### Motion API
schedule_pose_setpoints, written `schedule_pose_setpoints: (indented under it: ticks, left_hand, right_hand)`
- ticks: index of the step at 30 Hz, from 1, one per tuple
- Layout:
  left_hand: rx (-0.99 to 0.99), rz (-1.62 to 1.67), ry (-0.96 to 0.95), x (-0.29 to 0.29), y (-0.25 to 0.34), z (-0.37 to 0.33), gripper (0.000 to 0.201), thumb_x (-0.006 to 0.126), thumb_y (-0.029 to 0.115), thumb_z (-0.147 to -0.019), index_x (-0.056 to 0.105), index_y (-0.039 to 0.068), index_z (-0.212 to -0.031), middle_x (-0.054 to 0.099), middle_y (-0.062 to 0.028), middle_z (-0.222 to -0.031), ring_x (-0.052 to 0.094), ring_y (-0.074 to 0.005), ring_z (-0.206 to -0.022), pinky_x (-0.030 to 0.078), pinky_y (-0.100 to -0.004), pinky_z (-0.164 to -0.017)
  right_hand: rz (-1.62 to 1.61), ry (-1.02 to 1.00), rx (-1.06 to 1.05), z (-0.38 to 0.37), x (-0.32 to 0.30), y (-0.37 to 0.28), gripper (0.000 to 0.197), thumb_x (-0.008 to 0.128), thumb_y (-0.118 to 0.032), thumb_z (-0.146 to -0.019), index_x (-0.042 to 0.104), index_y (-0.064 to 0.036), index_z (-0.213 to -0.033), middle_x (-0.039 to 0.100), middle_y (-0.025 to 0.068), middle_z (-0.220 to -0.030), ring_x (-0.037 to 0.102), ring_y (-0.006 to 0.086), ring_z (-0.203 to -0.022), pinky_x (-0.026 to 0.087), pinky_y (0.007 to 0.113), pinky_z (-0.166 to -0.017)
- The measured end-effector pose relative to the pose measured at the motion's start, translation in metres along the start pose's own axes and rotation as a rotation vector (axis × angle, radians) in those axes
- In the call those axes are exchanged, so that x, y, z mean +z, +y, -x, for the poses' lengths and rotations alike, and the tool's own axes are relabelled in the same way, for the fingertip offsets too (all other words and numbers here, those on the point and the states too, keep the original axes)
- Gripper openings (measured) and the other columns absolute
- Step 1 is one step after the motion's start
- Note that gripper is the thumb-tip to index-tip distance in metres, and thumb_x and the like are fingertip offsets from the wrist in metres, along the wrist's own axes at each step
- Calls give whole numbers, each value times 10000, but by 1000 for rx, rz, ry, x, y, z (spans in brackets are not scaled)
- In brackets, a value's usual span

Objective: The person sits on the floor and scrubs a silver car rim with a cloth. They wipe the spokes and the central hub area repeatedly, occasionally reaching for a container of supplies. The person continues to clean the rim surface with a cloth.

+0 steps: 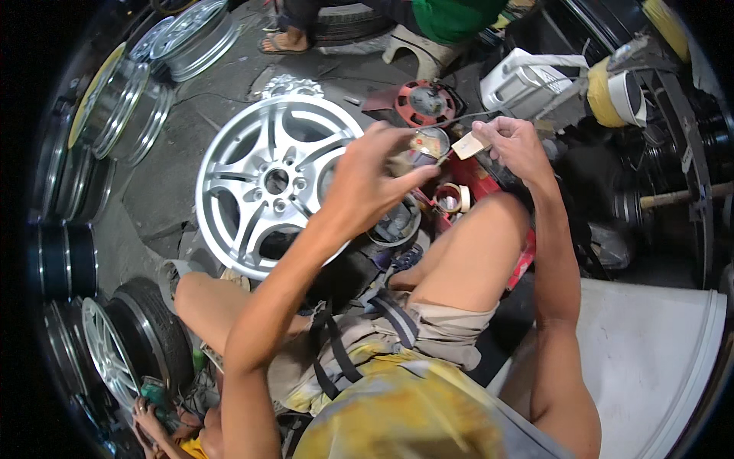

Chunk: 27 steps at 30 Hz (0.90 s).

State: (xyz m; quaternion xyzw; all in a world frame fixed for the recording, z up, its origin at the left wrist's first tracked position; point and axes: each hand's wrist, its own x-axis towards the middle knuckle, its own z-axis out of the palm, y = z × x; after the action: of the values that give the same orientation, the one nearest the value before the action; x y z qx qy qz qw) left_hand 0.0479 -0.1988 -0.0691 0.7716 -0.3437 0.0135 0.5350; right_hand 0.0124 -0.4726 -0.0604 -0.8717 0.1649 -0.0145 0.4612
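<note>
Tan flat piece in right hand, to right of silver wheel; right grip pinches its near end. Left hand blurred, cannot tell its grip. Piece likely light, stiff; best held across broad faces.

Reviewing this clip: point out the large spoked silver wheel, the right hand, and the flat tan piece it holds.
large spoked silver wheel (255,179): head view, spoke face beside the centre hole.
right hand (518,147): head view, middle of the hand.
flat tan piece (469,145): head view, its broad face.
</note>
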Motion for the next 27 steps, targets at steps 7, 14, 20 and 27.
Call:
schedule_pose_setpoints:
  ticks: [7, 14, 20, 27]
  left_hand:
    - [-46, -41, 6, 51, -50, -22, 307, 767, 218, -877, 713, -12, -1072, 697, -116, -843, 674, -223, -724, 523, -335, -652]
    - [-645, 715, -52, 34, -56, -16, 265, 764, 283, -927, 734, 36, -1017, 665, 27, -789, 593, -38, -662, 477, -212, -591]
    - [-661, 728, -40, 48, -56, -19, 309, 816, 337, -877, 746, 49, -965, 590, 74, -687, 455, -12, -576, 336, -196, -531]
    - [-696, 801, -107, 58, -51, -9, 236, 739, 286, -946, 708, 58, -998, 675, 26, -806, 505, -24, -616, 385, -202, -555]
  right_hand:
    - [-464, -290, 136, -17, 44, -19, 413, 700, -381, -967, 726, 29, -936, 667, 29, -763, 594, 70, -624, 479, 230, -550]
    - [-672, -283, -76, -6, 61, 5, 349, 724, -249, -957, 658, 21, -1168, 709, 43, -998, 638, 75, -834, 504, 223, -721]
    - [-595, -170, -154, -4, 63, 7, 203, 749, -162, -926, 720, 24, -1004, 705, 14, -895, 606, 44, -796, 491, 227, -705]
    - [-426, -129, -229, 6, 50, 20, 218, 681, -186, -970, 728, 25, -943, 660, -24, -776, 572, 37, -703, 473, 237, -634]
